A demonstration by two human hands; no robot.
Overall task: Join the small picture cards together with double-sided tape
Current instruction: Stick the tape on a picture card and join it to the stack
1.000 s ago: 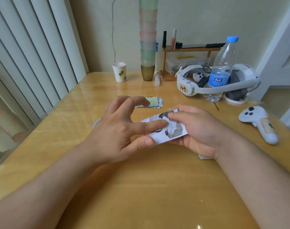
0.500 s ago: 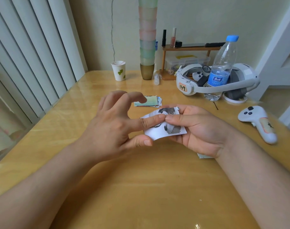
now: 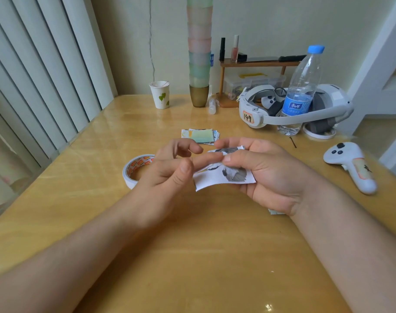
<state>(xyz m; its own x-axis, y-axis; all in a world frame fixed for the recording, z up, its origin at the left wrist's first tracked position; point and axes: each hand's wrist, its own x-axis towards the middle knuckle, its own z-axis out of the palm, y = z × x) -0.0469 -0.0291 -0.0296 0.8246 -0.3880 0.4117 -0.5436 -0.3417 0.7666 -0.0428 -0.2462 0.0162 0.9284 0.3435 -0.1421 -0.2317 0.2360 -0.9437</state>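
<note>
Two hands (image 3: pixel 170 175) (image 3: pixel 267 175), one card (image 3: pixel 224 177)

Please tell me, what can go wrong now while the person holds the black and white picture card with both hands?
1. The picture card already bends between the left hand and right hand; a harder grip may crease it.
2. The fingers meet at its upper edge, so any exposed tape there might stick to skin.
3. The tape roll lies partly behind the left hand and could be knocked.

Glossy smooth wooden table (image 3: pixel 215 256), matt paper picture card (image 3: pixel 217 178), clear plastic bottle (image 3: pixel 302 91), paper cup (image 3: pixel 160 94)
</note>
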